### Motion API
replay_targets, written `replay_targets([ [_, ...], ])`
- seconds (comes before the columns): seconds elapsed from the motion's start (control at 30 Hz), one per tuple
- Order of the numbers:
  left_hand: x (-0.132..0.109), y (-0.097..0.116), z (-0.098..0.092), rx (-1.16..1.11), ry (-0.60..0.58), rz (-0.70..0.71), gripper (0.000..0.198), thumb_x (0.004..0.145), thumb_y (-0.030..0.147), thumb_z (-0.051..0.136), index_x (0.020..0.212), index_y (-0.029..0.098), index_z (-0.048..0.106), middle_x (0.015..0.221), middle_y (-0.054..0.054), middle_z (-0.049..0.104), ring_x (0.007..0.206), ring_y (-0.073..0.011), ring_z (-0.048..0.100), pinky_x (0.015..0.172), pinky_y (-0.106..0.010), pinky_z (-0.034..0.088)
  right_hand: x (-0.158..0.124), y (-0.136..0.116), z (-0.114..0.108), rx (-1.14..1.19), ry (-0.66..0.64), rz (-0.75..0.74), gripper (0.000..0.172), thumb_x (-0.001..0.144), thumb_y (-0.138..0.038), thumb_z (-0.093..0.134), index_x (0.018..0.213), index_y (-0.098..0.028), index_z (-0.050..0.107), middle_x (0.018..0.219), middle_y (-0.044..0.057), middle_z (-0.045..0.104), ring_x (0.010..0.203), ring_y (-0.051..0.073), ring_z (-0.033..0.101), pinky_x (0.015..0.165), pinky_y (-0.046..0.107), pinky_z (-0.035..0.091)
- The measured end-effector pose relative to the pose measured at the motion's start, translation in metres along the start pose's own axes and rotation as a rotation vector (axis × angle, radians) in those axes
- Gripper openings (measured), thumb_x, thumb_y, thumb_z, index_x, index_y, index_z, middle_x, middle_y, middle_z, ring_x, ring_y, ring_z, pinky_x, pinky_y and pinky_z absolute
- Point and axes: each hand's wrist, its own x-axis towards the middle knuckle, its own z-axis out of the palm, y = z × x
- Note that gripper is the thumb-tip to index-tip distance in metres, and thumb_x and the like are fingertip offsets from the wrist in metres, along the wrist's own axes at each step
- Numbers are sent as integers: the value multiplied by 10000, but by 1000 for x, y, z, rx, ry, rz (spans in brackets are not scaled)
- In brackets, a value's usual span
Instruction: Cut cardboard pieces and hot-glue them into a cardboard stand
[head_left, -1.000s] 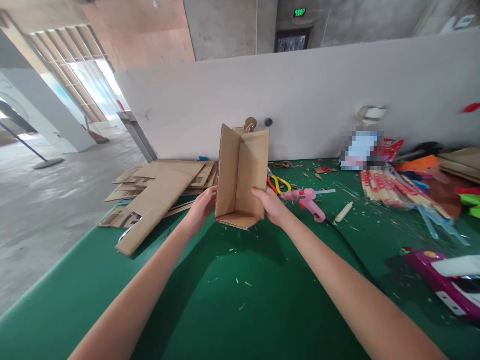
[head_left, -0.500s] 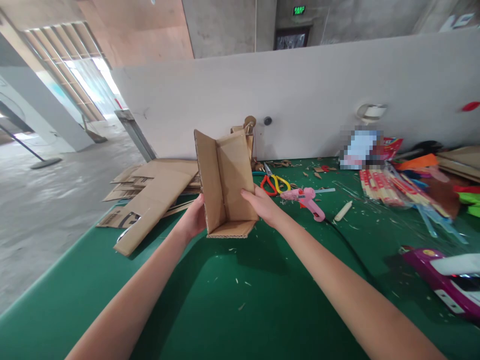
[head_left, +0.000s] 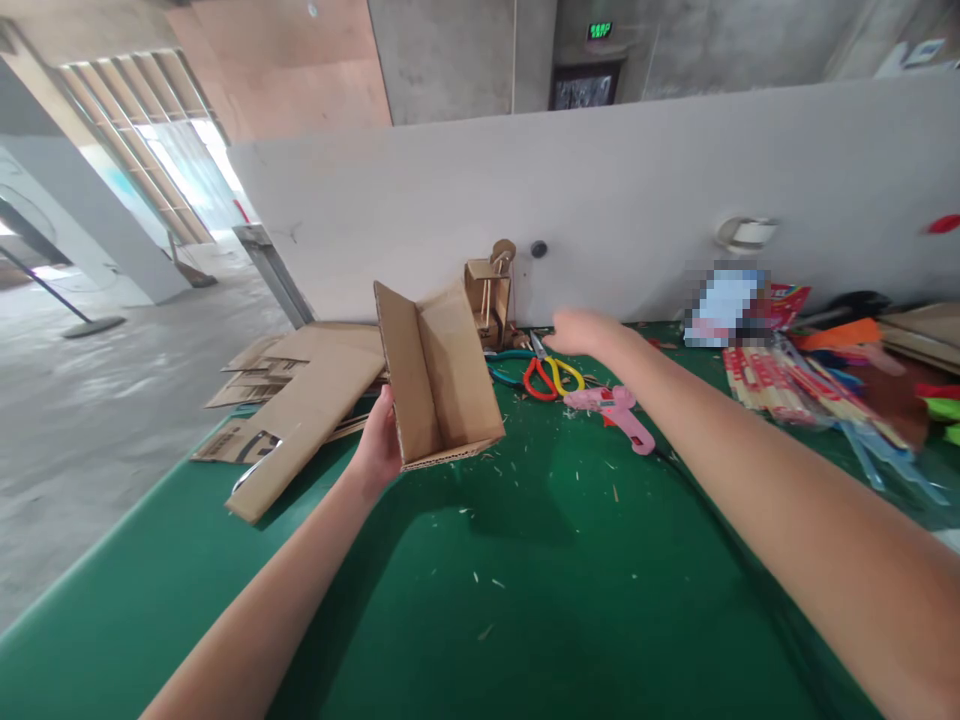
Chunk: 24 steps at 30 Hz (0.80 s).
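My left hand (head_left: 379, 440) is closed on the left side of a partly built cardboard box (head_left: 459, 375), held tilted above the table with its open side facing me. My right hand (head_left: 583, 330) is off the box, stretched out over the far part of the table. Motion smears its fingers, so I cannot tell whether they are open or closed. Just below and left of it lie scissors (head_left: 556, 380) with red and yellow handles and a tool with teal handles (head_left: 504, 368). A pink glue gun (head_left: 616, 408) rests under my right forearm.
Flat cardboard pieces (head_left: 300, 400) are stacked at the left. A small cardboard structure (head_left: 487, 300) stands against the white partition (head_left: 360, 210). Packs of sticks (head_left: 769, 385) lie at the right. Small scraps are scattered over the green table (head_left: 540, 600).
My right hand has let go of the cardboard box and moved up and right, over the back of the table. The box has tilted and shifted slightly left in my left hand.
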Motion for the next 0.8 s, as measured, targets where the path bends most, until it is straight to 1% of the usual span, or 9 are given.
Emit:
replay_targets([
  [0.1, 1, -2, -5, 2, -16, 7, 507, 857, 581, 456, 1194, 228, 594, 1131, -57, 689, 1078, -292, 621, 981, -467, 459, 24, -10, 18, -21, -102, 37, 403, 739, -268, 668, 1094, -76, 663, 1089, 225, 653, 989, 330, 629, 795, 396, 495],
  [0.17, 1, -3, -4, 9, -22, 18, 482, 865, 557, 461, 1179, 220, 603, 1109, -54, 698, 1061, -282, 630, 976, -457, 465, 35, -17, 32, -13, -142, 73, 459, 688, -274, 722, 1100, -79, 662, 1110, 224, 646, 1005, 326, 626, 813, 397, 496],
  [0.23, 1, -3, -2, 23, -34, 28, 465, 865, 537, 475, 1156, 203, 616, 1065, -55, 712, 1062, -279, 630, 987, -446, 458, 44, -21, 43, 22, -164, 105, 493, 653, -309, 760, 1089, -98, 668, 1104, 211, 650, 1001, 319, 630, 804, 392, 503],
  [0.33, 1, -3, 3, 53, -20, 23, 445, 850, 526, 510, 1107, 186, 640, 999, -60, 727, 1096, -291, 611, 1016, -447, 432, 53, -24, 51, 116, -168, 159, 486, 622, -363, 792, 1033, -127, 686, 1056, 192, 660, 989, 319, 634, 761, 385, 515],
  [0.43, 1, -3, 7, 69, 48, 19, 431, 830, 520, 544, 1073, 182, 654, 990, -61, 728, 1115, -296, 598, 1024, -449, 422, 57, -24, 53, 229, -165, 221, 398, 591, -324, 819, 912, -118, 704, 933, 177, 666, 967, 320, 635, 717, 362, 517],
  [0.57, 0, -6, 11, 97, 136, 25, 447, 802, 526, 579, 1082, 186, 652, 1031, -62, 718, 1099, -300, 604, 989, -457, 449, 56, -14, 51, 412, -128, 298, 252, 576, -203, 815, 775, -119, 686, 703, 97, 631, 803, 264, 637, 623, 308, 498],
  [0.67, 0, -10, 13, 130, 181, 53, 466, 777, 523, 611, 1107, 195, 644, 1092, -62, 701, 1110, -303, 596, 963, -456, 470, 53, -1, 45, 609, -54, 349, 162, 627, -178, 778, 713, -125, 652, 594, 42, 566, 652, 191, 587, 526, 257, 449],
  [0.8, 0, -13, 15, 163, 202, 80, 468, 751, 501, 652, 1100, 189, 644, 1096, -63, 698, 1175, -314, 550, 996, -460, 446, 50, 15, 28, 942, 15, 442, 105, 734, -177, 693, 682, -167, 603, 511, -21, 483, 496, 113, 480, 427, 206, 377],
])
